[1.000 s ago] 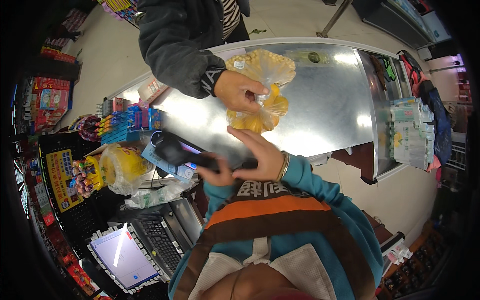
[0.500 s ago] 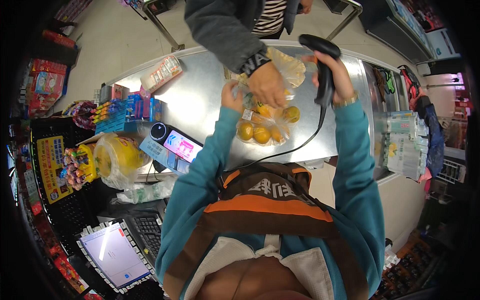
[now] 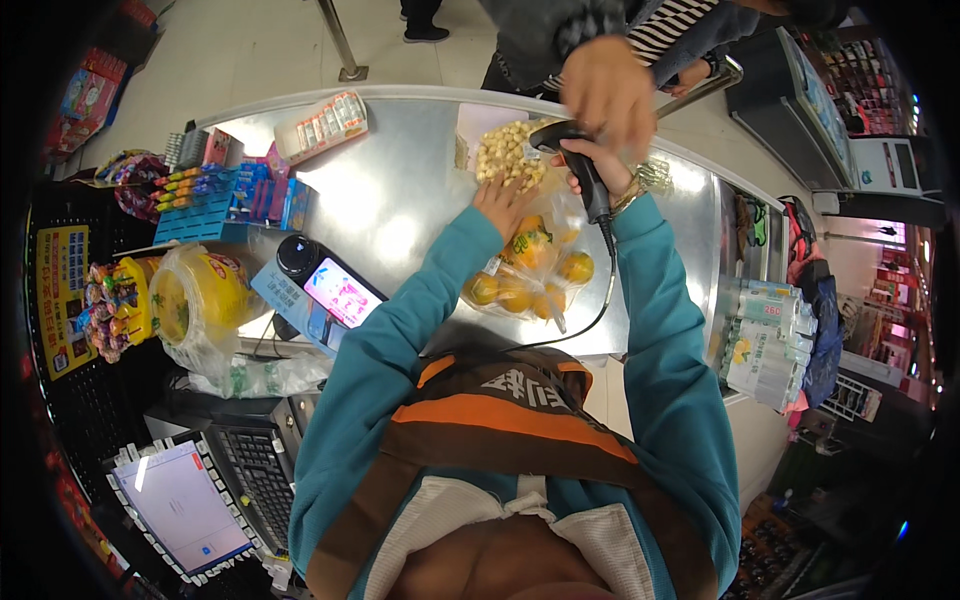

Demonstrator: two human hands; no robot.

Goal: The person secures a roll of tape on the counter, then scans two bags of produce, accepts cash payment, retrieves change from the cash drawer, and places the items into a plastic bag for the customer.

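Oranges [image 3: 515, 299]: bagged in clear plastic, lying on the metal counter [image 3: 390, 195], in front of the brown and orange apron [image 3: 515, 425]

Pale round pieces [image 3: 508, 150]: in a clear bag just beyond the oranges, on the same counter

Left hand [image 3: 503, 205]: palm down with fingers spread and nearly straight, at the far left side of the oranges, fingertips over the near part of the pale pieces' bag, no grip seen

Right hand [image 3: 603, 167]: beyond the oranges and to their right, fingers curled round the handle of a black handheld scanner [image 3: 586, 173]

Scanner head: raised, beside the pale pieces, beyond the oranges

Cord [image 3: 613, 270]: curving down the right side of the oranges toward the apron

Other person's hand [image 3: 610, 95]: blurred, farther beyond the oranges than the scanner; cannot tell what it holds

Lit screen [image 3: 342, 293]: left of the oranges

Yellow tub [image 3: 218, 288]: farther left of the oranges

Carton [image 3: 290, 143]: beyond the oranges to the left, filled with small packs

Pale green packs [image 3: 770, 345]: well to the right of the oranges
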